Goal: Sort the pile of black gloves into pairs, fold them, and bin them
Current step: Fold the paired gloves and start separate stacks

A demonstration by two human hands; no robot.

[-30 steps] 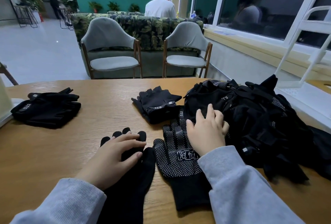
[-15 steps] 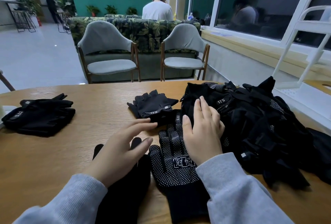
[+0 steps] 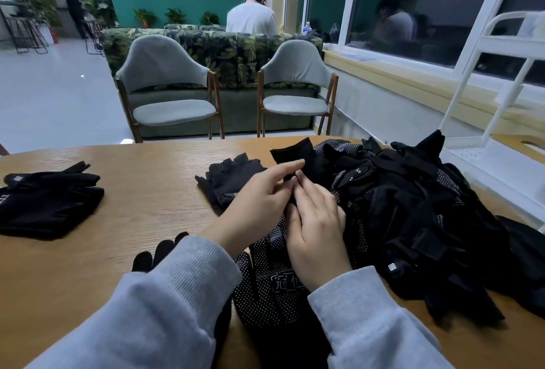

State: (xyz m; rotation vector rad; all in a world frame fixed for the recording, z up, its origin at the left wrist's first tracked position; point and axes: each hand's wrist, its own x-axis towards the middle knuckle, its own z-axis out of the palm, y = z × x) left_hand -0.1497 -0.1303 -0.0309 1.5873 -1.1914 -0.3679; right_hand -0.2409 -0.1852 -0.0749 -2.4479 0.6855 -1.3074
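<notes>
A big pile of black gloves (image 3: 418, 209) covers the right side of the wooden table (image 3: 153, 221). My left hand (image 3: 259, 200) and my right hand (image 3: 317, 230) meet at the pile's left edge. Both pinch a plain black glove (image 3: 298, 154) whose cuff sticks up behind my fingers. A white-dotted black glove (image 3: 265, 292) lies flat under my right wrist. Only the fingertips of another plain black glove (image 3: 156, 253) show from under my left sleeve. A fingerless pair (image 3: 233, 177) lies just left of my hands, and a folded pair (image 3: 50, 203) sits at the far left.
A white wire rack (image 3: 501, 79) stands at the table's right edge by the window. Two grey chairs (image 3: 171, 94) and a patterned sofa are beyond the far table edge, with a person seated behind them. Bare wood shows between the folded pair and my hands.
My left hand left the plain glove near me and moved up and right to the pile. My right hand slid forward off the dotted glove. Both now hold a glove drawn from the pile.
</notes>
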